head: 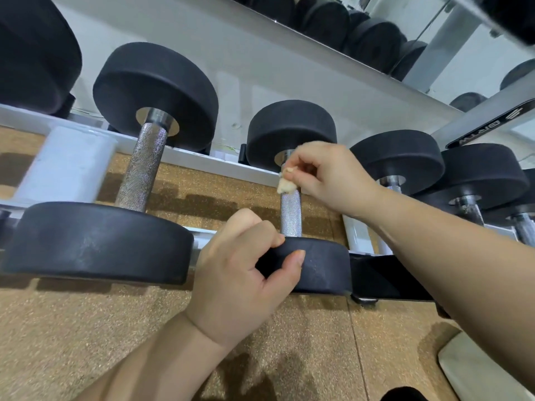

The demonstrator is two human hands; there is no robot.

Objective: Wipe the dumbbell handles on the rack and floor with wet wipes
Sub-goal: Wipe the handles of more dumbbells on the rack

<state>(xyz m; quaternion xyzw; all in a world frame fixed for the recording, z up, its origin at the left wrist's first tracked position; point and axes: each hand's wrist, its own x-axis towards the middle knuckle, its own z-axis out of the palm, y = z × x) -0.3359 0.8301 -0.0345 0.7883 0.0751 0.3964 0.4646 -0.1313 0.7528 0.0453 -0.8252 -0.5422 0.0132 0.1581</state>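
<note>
Left grip (240,273) clasps the dumbbell's near head (321,264), apparently to stop it rolling on the rack (202,160). Right grip (327,175) pinches a wadded wet wipe (285,185) against the far end of the knurled handle (291,215), positioned for a wiping stroke.

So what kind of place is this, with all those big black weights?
Most likely a gym's weight area: rows of black dumbbells rest on a white metal rack, above a speckled tan floor.

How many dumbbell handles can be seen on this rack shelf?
5 handles: one left, one centre under the right hand's wipe, three at right, the nearest partly behind the forearm. The far-left dumbbell's handle is hidden.
</note>
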